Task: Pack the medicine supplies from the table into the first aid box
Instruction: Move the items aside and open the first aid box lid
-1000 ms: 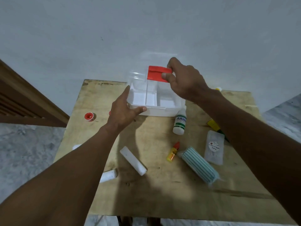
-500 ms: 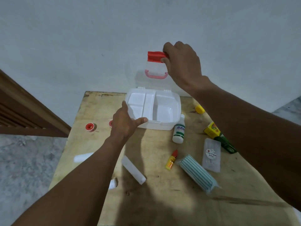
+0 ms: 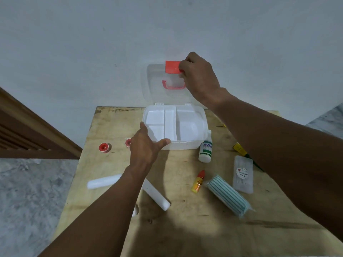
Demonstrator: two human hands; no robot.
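The white first aid box (image 3: 201, 127) stands at the table's far edge, its divided tray bare. Its clear lid (image 3: 156, 86) is raised upright against the wall, with a pink handle (image 3: 173, 85) and a red latch (image 3: 171, 67) on top. My right hand (image 3: 199, 76) pinches that latch. My left hand (image 3: 146, 145) grips the box's front left corner, thumb along the front rim. On the table lie a white bottle (image 3: 205, 150), a small yellow dropper (image 3: 198, 181), a striped green bandage roll (image 3: 229, 195), a clear packet (image 3: 243, 174), white tubes (image 3: 156, 194) and red tape rolls (image 3: 104, 147).
The wooden table (image 3: 185, 229) butts against a pale wall. A yellow-green box (image 3: 239, 148) peeks out beside my right forearm. Another white tube (image 3: 104, 181) lies near the left edge. A brown wooden frame (image 3: 27, 134) stands left, above grey marble floor.
My right hand has swung the lid from over the tray up to upright against the wall. My left hand has kept its hold on the box's corner.
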